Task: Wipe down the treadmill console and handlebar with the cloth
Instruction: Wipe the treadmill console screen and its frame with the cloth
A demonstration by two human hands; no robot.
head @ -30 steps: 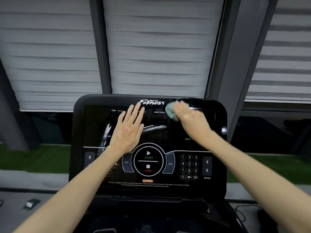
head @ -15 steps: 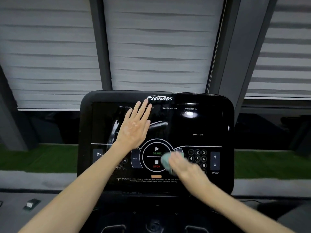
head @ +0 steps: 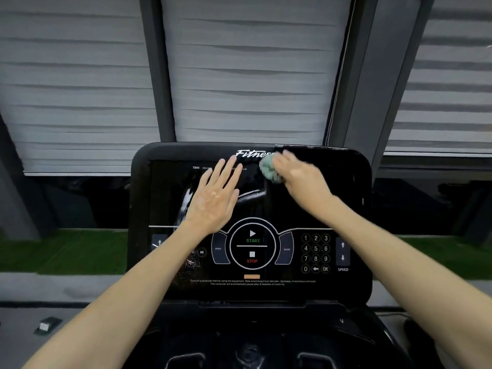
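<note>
Swept up from well below the Fitness logo (head: 250,153), the right hand (head: 300,179) now rubs the bunched cloth (head: 269,170) just beside it, fingers (head: 286,158) curled round it, while the left hand (head: 213,203) lies flat-fingered on the console (head: 346,275) below the logo; the console pass looks unfinished and the handlebar is probably still to do.

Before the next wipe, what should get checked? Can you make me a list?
1. Cloth held tight: ok, the right hand grips it bunched up.
2. Cloth on the console: ok, it presses near the top edge, by the logo.
3. Left hand off the buttons: ok, it lies flat above START.
4. Left side clean: cannot tell, the bright streaks there may be smears or glare.
5. Handlebar wiped: cannot tell, it is not clearly in view.
</note>
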